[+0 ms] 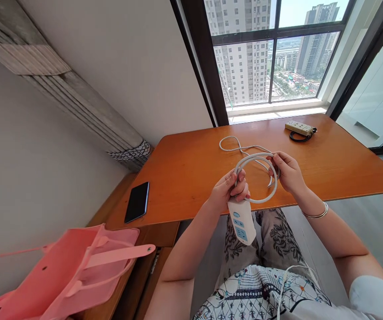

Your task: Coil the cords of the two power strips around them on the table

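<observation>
We note the orange-brown wooden table (191,169) under the window, its near edge just in front of the lap. On its left part lies a black smartphone (137,202), face up; at the far right corner sits a beige power strip with a coiled black cord (300,129), well apart from the hands. A pink soft tote bag (74,266) lies on the lower wooden ledge to the left.

Both hands work above the near table edge. The white power strip with blue sockets (242,220) hangs down past the edge, gripped at its upper end; held so, we judge its weight keeps the cord taut for looping. Its grey-white cord (261,178) forms a round loop between the hands, and the slack trails back on the table in a loose figure.

Left hand (229,191): fingers closed around strip top and loop together. Right hand (288,171): fingers pinched shut on the loop's far side, wrist bent inward, silver bangle (316,213) on the forearm.
</observation>
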Motion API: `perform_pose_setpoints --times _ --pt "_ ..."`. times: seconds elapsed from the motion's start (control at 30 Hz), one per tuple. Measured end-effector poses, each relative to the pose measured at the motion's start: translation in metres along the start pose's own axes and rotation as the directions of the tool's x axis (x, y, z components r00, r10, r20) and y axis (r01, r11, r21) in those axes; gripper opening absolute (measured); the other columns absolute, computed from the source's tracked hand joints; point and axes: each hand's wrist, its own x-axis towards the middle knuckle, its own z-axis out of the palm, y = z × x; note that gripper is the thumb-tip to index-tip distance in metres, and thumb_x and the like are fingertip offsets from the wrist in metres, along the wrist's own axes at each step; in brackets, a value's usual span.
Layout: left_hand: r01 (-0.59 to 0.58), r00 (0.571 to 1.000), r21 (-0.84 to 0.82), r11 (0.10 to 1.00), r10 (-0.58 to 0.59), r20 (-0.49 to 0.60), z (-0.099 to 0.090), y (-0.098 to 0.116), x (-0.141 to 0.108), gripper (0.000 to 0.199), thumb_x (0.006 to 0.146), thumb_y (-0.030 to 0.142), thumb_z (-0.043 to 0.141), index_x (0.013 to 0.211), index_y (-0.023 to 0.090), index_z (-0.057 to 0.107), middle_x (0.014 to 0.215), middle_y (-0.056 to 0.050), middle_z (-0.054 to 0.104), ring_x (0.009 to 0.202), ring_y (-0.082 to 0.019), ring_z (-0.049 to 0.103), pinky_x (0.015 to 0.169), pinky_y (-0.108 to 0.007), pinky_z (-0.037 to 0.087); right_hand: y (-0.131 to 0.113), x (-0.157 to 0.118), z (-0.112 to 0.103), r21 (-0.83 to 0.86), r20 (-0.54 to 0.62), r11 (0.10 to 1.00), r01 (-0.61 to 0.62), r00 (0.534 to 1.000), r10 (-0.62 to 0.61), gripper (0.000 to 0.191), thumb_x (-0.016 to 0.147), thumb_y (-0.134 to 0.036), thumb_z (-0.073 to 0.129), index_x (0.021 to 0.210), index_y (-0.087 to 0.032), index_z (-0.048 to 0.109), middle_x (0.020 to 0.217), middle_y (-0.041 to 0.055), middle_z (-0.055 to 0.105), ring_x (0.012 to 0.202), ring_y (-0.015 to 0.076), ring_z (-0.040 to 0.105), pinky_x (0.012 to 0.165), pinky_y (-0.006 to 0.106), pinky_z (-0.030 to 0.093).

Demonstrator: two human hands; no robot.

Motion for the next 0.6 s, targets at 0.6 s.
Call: perform_pose_setpoints --times 0.6 --pt "0.193 0.964 0.159 0.968 -0.217 0.153 -0.012 0.014 0.006 0.049 0.087 0.063 0.057 0.07 0.019 0.049 0.049 -0.002 0.057 0.06 -0.024 0.068 0.076 -0.039 0.055 -0.007 -0.009 0.018 0.139 0.004 0.989 0.043 0.999 -0.044 0.029 0.077 -0.043 0.069 0.096 -0.021 0.068 0.063 -0.0044 0.042 0.055 0.0089 0.035 0.049 0.024 0.024"
